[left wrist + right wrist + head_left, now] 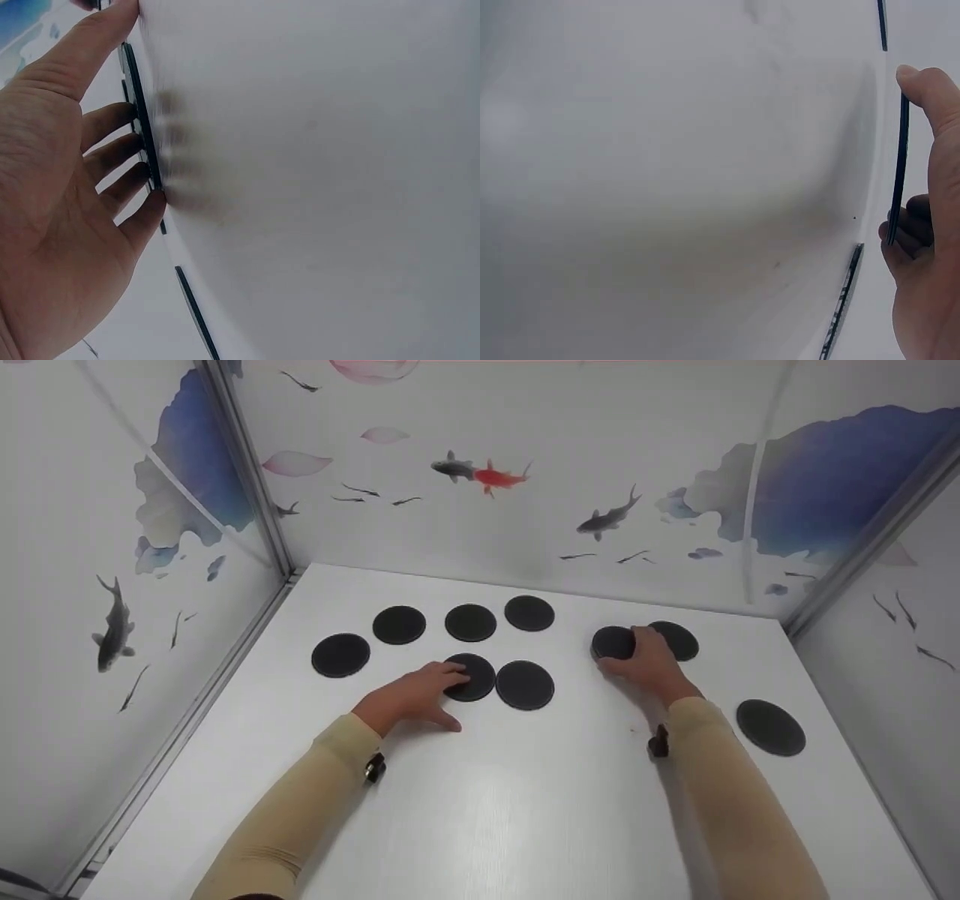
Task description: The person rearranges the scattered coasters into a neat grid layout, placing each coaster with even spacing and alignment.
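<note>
In the head view, my left hand [420, 694] rests its fingertips on a round black coaster [478, 684], with the thumb spread away towards the table. The left wrist view shows those fingers reaching the edge of the thin coaster [144, 112]. My right hand [651, 664] grips another black coaster [612, 642] between thumb and fingers; its edge looks thick, perhaps more than one layer. Seen from the right wrist, the held coaster [901, 165] is edge-on and raised off the table. Partly behind the right hand lies one more coaster [679, 639].
Beside the left hand's coaster lies a second one [525, 685], almost touching it. Several more form a loose row behind, from the far left coaster [341, 655] on. Another coaster [771, 727] lies at the right. Printed panels [525, 532] enclose the white table [510, 795].
</note>
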`<state>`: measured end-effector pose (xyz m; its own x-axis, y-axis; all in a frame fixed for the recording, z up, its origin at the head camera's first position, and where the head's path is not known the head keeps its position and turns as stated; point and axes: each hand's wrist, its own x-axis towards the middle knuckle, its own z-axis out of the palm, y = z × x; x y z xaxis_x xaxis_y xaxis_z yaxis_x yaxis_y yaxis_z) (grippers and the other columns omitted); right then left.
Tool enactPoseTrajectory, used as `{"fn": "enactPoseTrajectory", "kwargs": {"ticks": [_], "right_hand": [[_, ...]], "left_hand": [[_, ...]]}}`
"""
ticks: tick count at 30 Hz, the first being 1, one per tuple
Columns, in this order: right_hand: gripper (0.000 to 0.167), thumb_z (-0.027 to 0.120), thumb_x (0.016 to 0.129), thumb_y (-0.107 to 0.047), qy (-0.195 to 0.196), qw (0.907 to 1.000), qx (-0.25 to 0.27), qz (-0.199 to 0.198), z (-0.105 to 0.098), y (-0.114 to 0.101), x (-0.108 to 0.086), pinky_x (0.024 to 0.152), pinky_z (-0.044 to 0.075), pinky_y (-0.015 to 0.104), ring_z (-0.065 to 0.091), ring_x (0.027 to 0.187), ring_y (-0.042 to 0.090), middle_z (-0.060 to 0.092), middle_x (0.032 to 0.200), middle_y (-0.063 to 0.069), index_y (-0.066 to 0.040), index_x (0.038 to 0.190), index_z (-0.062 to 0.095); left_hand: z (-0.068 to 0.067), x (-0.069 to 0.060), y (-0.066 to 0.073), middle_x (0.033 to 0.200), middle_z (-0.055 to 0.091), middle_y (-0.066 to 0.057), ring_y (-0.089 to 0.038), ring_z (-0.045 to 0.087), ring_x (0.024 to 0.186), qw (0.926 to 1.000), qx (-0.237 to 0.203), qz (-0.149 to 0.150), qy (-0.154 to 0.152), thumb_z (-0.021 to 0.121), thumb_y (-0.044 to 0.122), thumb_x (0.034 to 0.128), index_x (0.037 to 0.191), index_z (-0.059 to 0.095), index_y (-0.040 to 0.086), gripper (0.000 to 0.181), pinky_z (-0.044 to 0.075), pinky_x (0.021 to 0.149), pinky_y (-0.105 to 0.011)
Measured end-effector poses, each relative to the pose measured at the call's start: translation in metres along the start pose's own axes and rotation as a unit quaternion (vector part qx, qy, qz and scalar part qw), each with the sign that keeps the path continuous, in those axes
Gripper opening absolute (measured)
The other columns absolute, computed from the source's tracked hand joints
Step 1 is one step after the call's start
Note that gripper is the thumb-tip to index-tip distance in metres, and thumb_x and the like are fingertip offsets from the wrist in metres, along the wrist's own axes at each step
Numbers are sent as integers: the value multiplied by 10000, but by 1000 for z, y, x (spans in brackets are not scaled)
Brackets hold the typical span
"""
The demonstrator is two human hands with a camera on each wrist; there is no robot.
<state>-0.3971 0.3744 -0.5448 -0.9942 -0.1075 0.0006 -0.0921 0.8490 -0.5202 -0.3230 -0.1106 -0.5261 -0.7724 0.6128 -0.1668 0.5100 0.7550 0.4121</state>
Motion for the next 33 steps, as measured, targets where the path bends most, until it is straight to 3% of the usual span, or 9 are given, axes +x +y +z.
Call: {"fn": "enactPoseTrajectory", "kwargs": {"ticks": [20,26,33], "right_hand": [[1068,855,939,-533,-52,9972,8,-742,2,-23,-35,1313,261,615,318,1604,461,384,1699,295,68,1671,359],[1048,881,925,-498,-92,9948,14,-1016,4,-30,-41,1302,286,612,355,1583,460,407,1684,295,67,1659,390],[1075,881,918,-521,-170,9941,-93,-1071,8,-37,-48,1298,304,604,361,1587,451,396,1698,286,57,1673,377]], "left_hand": [[4,4,-4,1794,330,-30,-289,283,1660,9997,232,-16,-27,894,535,912,1698,462,180,964,330,1308,-478],[0,0,0,1783,352,-51,-305,284,1659,10000,87,2,16,905,482,916,1684,482,159,935,328,1308,-504],[0,-1,1,1783,352,-59,-308,286,1659,10000,53,-4,2,902,472,916,1686,480,153,934,319,1313,-494]]}}
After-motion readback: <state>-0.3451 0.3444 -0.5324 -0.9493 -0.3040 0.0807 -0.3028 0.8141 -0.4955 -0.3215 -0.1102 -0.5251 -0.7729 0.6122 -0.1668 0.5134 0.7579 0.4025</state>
